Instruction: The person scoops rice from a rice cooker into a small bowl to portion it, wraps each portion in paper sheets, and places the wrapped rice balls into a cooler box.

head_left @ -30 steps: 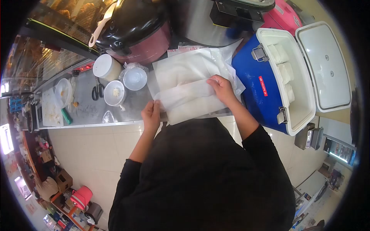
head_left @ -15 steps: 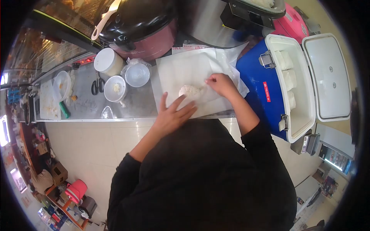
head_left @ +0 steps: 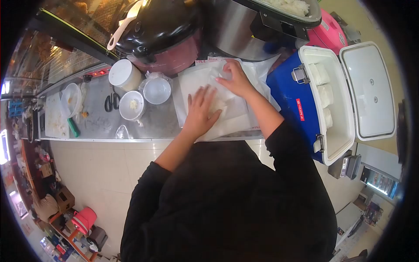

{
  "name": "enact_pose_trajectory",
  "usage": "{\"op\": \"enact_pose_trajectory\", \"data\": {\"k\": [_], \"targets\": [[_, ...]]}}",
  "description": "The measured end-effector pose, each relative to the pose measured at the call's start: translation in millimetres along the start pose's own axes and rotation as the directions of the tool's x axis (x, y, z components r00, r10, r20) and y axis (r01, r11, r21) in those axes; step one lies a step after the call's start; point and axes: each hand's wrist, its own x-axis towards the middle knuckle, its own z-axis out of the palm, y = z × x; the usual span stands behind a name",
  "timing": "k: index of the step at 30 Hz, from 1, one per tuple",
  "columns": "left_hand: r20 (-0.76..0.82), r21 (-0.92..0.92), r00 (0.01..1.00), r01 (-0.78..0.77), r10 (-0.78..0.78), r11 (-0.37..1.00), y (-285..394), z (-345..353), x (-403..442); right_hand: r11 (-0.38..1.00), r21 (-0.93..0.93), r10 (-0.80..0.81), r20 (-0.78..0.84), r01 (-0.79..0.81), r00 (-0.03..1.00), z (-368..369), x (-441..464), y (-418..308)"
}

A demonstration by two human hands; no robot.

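White paper sheets [head_left: 235,124] lie on the metal counter in front of me. My left hand [head_left: 201,111] rests on the paper with its fingers spread, beside a pale mound of rice [head_left: 219,106] that it partly hides. Farther back and to the right, my right hand [head_left: 237,79] is over the paper, its thumb and fingers apart, near a fold at the paper's upper part. Nothing shows clearly between those fingers.
An open blue cooler [head_left: 288,91] with white wrapped packs stands right. Left are a small bowl [head_left: 131,112], a clear bowl [head_left: 157,91], a white tub [head_left: 124,75], scissors [head_left: 112,103] and a green-handled knife [head_left: 73,127]. Behind stand a pink cooker [head_left: 174,56] and an open rice pot [head_left: 233,30].
A white strip was stretched between both hands; then the rice mound showed uncovered. Now my left hand has moved up beside the mound and my right hand farther back and left.
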Motion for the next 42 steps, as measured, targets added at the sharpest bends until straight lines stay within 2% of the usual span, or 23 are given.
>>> {"op": "enact_pose_trajectory", "data": {"k": [1, 3, 6, 9, 11, 12, 15, 16, 19, 22, 25, 27, 31, 33, 36, 37, 40, 42], "targets": [[0.010, 0.046, 0.999, 0.044, -0.045, 0.998, -5.1, 2.2, 2.1, 0.974, 0.104, 0.199, 0.040, -0.202, 0.979, 3.5, 7.4, 3.6], [0.022, 0.140, 0.990, 0.133, -0.137, 0.981, -19.3, 7.7, 3.3, 0.773, 0.274, 0.543, 0.177, -0.572, 0.820, 4.9, 23.4, -4.0], [0.077, 0.212, 0.989, 0.106, -0.125, 0.971, -30.9, 8.7, 6.3, 0.906, -0.123, 0.418, 0.401, -0.404, 0.815, -6.7, 41.4, -11.6], [-0.061, 0.294, 0.995, 0.096, -0.082, 0.951, -33.9, 3.3, 13.5, 0.894, -0.246, 0.447, 0.446, -0.373, 0.775, -22.8, 49.7, -32.2], [-0.150, 0.352, 0.988, 0.024, 0.031, 0.936, -37.4, -7.9, 23.4, 0.917, -0.399, 0.141, 0.252, -0.030, 0.957, -36.4, 36.6, -56.2], [-0.191, 0.381, 0.978, -0.009, 0.088, 0.925, -37.0, -15.7, 29.2, 0.862, -0.492, -0.044, 0.175, 0.127, 0.984, -43.1, 28.0, -68.8], [-0.136, 0.655, 0.974, -0.047, 0.178, 0.754, -22.3, -44.8, 45.9, 0.805, -0.473, -0.268, 0.250, 0.359, 0.930, -63.8, 9.3, -89.5], [-0.170, 0.645, 0.956, -0.075, 0.238, 0.761, -10.2, -55.7, 49.8, 0.794, -0.453, -0.311, 0.271, 0.406, 0.911, -67.0, 1.9, -91.8], [0.112, 0.626, 0.970, -0.238, 0.216, 0.743, -13.5, -76.4, 36.1, 0.846, -0.359, -0.303, 0.284, 0.394, 0.910, -67.4, -26.0, -89.3], [0.006, 0.462, 0.951, -0.276, 0.309, 0.843, 0.1, -75.3, 5.7, 0.886, -0.298, -0.289, 0.244, 0.356, 0.926, -72.1, -57.4, -86.5], [-0.004, 0.401, 0.920, -0.357, 0.392, 0.844, 13.4, -64.8, -21.0, 0.891, -0.274, -0.306, 0.227, 0.362, 0.925, -70.2, -84.5, -67.8], [0.002, 0.354, 0.934, -0.336, 0.358, 0.873, 6.4, -52.7, -33.7, 0.887, -0.249, -0.344, 0.202, 0.388, 0.917, -66.4, -94.4, -58.3], [0.077, 0.252, 0.957, -0.291, 0.281, 0.923, -26.5, -29.7, -48.3, 0.917, -0.162, -0.319, 0.252, 0.365, 0.914, -47.9, -105.2, -30.4], [0.060, 0.211, 0.963, -0.271, 0.264, 0.939, -28.9, -26.4, -49.0, 0.929, -0.115, -0.308, 0.289, 0.352, 0.907, -40.8, -104.0, -27.0], [0.039, 0.121, 0.956, -0.292, 0.289, 0.949, -25.4, -33.0, -46.5, 0.976, -0.037, -0.196, 0.269, 0.213, 0.943, -41.7, -106.0, -36.1], [0.032, 0.084, 0.952, -0.305, 0.303, 0.949, -23.5, -35.0, -46.1, 0.975, -0.034, -0.202, 0.267, 0.218, 0.942, -42.2, -105.9, -36.2], [0.098, 0.105, 0.954, -0.294, 0.284, 0.950, -39.9, -29.7, -49.3, 0.974, -0.029, -0.206, 0.300, 0.224, 0.932, -40.1, -107.1, -29.7], [0.141, 0.090, 0.970, -0.210, 0.196, 0.974, -43.3, -29.2, -41.0, 0.974, -0.041, -0.193, 0.351, 0.221, 0.916, -36.5, -98.1, -20.7]]}}
